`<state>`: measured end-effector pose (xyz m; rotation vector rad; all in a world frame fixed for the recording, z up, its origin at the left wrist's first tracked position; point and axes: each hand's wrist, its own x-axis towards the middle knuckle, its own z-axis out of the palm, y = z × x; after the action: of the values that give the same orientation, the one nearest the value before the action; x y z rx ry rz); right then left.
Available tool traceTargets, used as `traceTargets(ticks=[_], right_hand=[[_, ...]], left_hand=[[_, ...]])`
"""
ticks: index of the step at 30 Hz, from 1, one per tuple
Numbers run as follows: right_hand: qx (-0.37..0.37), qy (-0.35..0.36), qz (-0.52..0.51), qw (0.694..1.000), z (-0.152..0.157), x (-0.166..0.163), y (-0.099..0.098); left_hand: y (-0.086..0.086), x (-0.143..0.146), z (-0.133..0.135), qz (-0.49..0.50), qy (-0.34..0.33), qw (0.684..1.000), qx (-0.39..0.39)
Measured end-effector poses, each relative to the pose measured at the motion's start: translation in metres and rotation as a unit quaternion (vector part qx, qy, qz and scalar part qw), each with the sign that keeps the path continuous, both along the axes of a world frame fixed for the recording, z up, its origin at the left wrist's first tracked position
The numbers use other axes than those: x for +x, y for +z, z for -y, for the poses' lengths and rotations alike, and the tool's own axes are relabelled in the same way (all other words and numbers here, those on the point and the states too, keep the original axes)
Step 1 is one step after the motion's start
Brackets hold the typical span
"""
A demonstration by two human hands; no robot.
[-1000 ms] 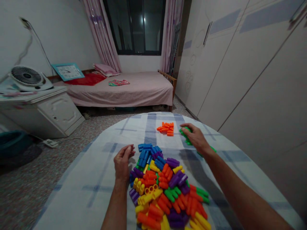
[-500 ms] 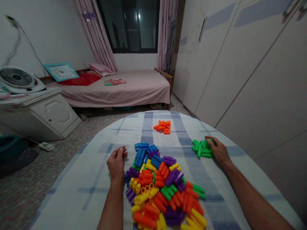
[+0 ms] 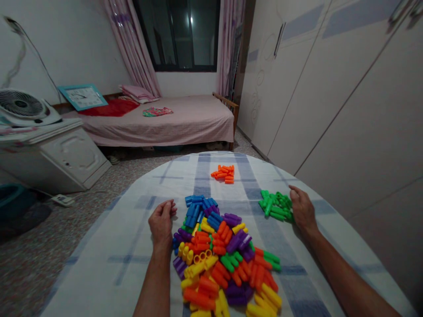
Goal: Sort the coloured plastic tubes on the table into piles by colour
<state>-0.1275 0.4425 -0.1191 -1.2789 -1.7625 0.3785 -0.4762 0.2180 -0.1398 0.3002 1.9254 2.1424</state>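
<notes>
A mixed heap of plastic toy building pieces, shaped like joined tubes in orange, yellow, purple, blue and green, lies on the near part of the table. Left of the heap, my left hand rests on the cloth with its fingers curled together, and no piece shows in it. My right hand is at the right edge of a group of green pieces. Its index finger stretches out past them, the thumb side beside the pieces; the other fingers are partly hidden.
A small group of orange pieces lies toward the far edge of the round table, on a blue-and-white checked tablecloth. Beyond stand a bed, a white cabinet with a fan, and a wardrobe.
My right hand has come off the top of the green pieces to their right side. The green group has shifted slightly left and looks more spread. My left hand has hardly moved.
</notes>
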Motion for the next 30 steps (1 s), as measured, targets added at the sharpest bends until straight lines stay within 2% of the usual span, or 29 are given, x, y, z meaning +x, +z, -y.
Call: traceTargets(ticks=[2, 4, 6, 7, 10, 13, 15, 19, 25, 30], right_hand=[[0.079, 0.004, 0.016, 0.997, 0.022, -0.003, 0.01], [0.111, 0.061, 0.018, 0.992, 0.054, -0.01, 0.019], [0.062, 0.142, 0.011, 0.988, 0.087, -0.019, 0.021], [0.031, 0.157, 0.002, 0.987, 0.1, -0.023, 0.019], [-0.066, 0.149, -0.05, 0.985, 0.121, -0.028, 0.005], [-0.162, 0.078, -0.124, 0.976, 0.118, -0.025, -0.008], [-0.183, 0.065, -0.132, 0.972, 0.112, -0.023, -0.011], [-0.154, 0.078, -0.094, 0.98, 0.108, -0.024, -0.013], [-0.133, 0.073, -0.094, 0.984, 0.107, -0.024, -0.015], [-0.132, 0.08, -0.104, 0.983, 0.106, -0.024, -0.014]], left_hand=[[0.003, 0.001, 0.0, 0.003, 0.0, 1.0, -0.005], [0.004, 0.002, 0.0, 0.002, -0.001, 1.0, -0.008], [0.004, 0.002, 0.0, 0.0, -0.003, 1.0, -0.007], [0.004, 0.002, 0.0, -0.001, -0.004, 1.0, -0.005], [0.0, 0.0, 0.0, -0.003, -0.006, 1.0, 0.004], [0.0, 0.0, -0.002, -0.011, -0.009, 1.0, 0.004], [0.002, 0.001, -0.003, -0.022, -0.016, 1.0, -0.005], [0.006, 0.006, -0.003, -0.061, -0.055, 0.995, -0.05], [0.009, 0.011, 0.003, -0.093, -0.103, 0.986, -0.09], [0.031, 0.012, 0.005, -0.126, -0.175, 0.962, -0.167]])
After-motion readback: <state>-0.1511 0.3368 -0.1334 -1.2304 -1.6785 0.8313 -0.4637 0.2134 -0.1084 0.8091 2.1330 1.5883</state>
